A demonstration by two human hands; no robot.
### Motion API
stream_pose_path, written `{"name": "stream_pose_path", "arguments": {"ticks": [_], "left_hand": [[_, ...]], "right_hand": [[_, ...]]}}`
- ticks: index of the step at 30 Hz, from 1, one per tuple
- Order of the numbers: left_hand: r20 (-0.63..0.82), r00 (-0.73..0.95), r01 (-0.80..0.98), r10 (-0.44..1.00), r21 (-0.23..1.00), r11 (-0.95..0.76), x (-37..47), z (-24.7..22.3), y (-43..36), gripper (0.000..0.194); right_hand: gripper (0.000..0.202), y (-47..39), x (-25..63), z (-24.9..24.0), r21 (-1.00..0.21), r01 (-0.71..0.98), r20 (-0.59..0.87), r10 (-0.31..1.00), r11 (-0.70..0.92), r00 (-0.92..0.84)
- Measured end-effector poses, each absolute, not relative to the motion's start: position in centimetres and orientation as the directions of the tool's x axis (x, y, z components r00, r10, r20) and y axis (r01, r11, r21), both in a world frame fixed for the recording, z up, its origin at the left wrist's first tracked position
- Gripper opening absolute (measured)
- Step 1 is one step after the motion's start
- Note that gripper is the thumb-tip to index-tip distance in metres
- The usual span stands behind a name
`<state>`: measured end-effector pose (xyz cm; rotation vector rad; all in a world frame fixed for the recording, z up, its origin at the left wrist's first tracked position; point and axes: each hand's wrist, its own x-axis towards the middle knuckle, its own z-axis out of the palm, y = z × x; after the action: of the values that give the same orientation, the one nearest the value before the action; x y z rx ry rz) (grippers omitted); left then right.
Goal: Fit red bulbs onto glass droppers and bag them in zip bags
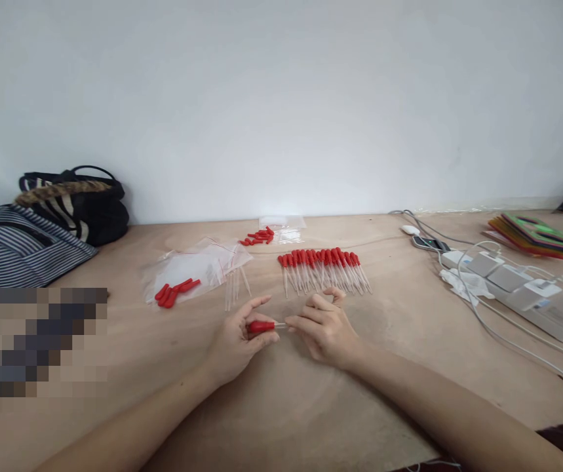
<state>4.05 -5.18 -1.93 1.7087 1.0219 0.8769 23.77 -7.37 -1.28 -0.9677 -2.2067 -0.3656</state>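
Between my two hands is a glass dropper with a red rubber bulb [261,326]. My left hand [239,334] holds the bulb, thumb below and fingers around its back end. My right hand [325,328] pinches the clear glass tube [280,325], whose visible end meets the bulb's mouth; how deep it sits inside I cannot tell. Beyond my right hand lies a row of droppers [320,262] with red bulbs pointing to the wall. Several bare glass tubes [234,288] lie beyond my left hand. Loose red bulbs [170,293] rest on a clear plastic bag [202,262] at the left.
Farther back are more red bulbs [259,236] and a bag of clear tubes [288,233]. A power strip [531,295] with plugs and white cables lies at the right, near coloured sheets [531,235]. A striped bag [16,242] and a black bag [89,206] stand left.
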Motion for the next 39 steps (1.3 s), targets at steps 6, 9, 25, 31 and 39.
{"name": "stream_pose_path", "arguments": {"ticks": [6,9,25,31,39], "left_hand": [[0.31,0.337,0.54,0.889,0.71,-0.452,1.6,-0.3,-3.6,0.041],[0.444,0.296,0.766,0.846,0.418,-0.488,-1.1,0.8,-1.8,0.027],[0.277,0.255,0.96,0.926,0.045,-0.278,-8.0,2.1,1.7,0.028],[0.253,0.228,0.967,0.94,0.057,-0.25,-9.4,2.1,2.2,0.027],[0.352,0.134,0.989,0.927,0.013,-0.148,-8.2,1.3,2.2,0.028]], "right_hand": [[0.016,-7.2,24.5,-1.1,-0.153,0.805,0.662,0.664,0.573,-0.347],[0.021,-6.0,24.5,-0.7,-0.237,0.904,0.561,0.81,0.356,-0.172],[0.029,2.4,20.6,0.9,-0.282,0.945,0.163,0.962,-0.166,0.218],[0.03,1.7,19.4,1.4,-0.265,0.963,0.322,0.937,-0.047,0.134],[0.025,2.7,13.7,1.0,-0.329,0.944,0.13,0.991,0.006,0.038]]}}
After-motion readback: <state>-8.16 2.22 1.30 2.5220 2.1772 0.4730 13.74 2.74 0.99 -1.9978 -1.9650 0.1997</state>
